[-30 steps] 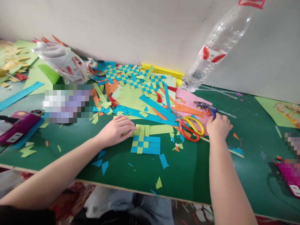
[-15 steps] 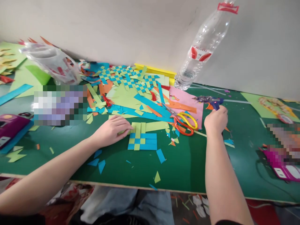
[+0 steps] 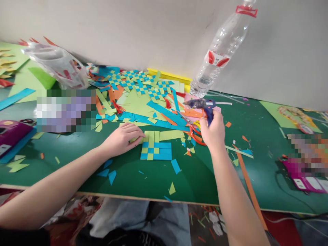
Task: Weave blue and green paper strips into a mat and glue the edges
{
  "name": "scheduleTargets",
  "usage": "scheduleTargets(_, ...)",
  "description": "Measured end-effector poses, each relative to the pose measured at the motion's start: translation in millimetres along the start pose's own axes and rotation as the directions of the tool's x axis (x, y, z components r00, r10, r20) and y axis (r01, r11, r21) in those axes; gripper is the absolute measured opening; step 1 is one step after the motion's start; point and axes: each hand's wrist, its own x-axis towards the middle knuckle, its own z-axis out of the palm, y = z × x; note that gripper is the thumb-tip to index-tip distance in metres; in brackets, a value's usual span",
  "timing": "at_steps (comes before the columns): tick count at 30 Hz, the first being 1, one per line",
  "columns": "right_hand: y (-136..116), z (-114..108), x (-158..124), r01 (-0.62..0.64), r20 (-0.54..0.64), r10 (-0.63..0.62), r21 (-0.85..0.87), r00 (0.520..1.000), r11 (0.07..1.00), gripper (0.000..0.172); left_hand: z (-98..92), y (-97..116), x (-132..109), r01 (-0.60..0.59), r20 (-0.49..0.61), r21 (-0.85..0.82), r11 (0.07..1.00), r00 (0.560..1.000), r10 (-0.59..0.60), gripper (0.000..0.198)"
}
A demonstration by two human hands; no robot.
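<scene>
A small woven square of blue and light-green paper strips lies flat on the table in front of me. At its upper left edge my left hand has thumb and fingers closed on a green strip end. Raised above the table, my right hand grips the handle of a dark blue hot glue gun. Its nozzle points left and a clear glue stick juts from its back. Below the gun lie red-and-yellow-handled scissors, partly hidden by my right hand.
Woven blue-green pieces and paper scraps heap at the back. A plastic bottle leans near the wall. A bagged cup stands back left. Purple devices lie at the left and right. An orange strip crosses the table edge.
My right hand has brought the glue gun left, over the scissors and pink paper, towards the woven square. My left hand stays at the square's edge.
</scene>
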Motion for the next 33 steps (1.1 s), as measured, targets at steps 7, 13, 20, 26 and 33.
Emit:
scheduleTargets(7, -16, 11, -19, 0.198, 0.002, -0.198, -0.064, 0.98, 0.978, 0.059, 0.4, -1, -1, -0.045, 0.039, 0.004, 0.999, 0.998, 0.044, 0.017)
scheduleTargets(13, -10, 20, -19, 0.284, -0.043, -0.291, -0.127, 0.956, 0.95, 0.051, -2.0, 4, 1, -0.035, 0.133, -0.028, 0.999, 0.99, 0.038, 0.02)
scheduleTargets(20, -4, 22, -18, 0.365, -0.039, -0.377, -0.183, 0.925, 0.913, 0.046, -2.9, 6, 3, -0.016, 0.128, -0.054, 0.998, 0.992, 0.023, 0.02)
scheduleTargets(26, -6, 29, -16, 0.474, -0.022, -0.487, -0.193, 0.873, 0.859, 0.047, -3.6, 4, 2, -0.017, 0.173, -0.015, 1.0, 0.985, 0.02, 0.024)
scheduleTargets(33, -6, 43, -8, 0.541, -0.082, -0.561, -0.18, 0.824, 0.821, 0.049, -4.1, -7, 5, -0.015, 0.131, 0.072, 0.997, 0.991, 0.006, 0.027)
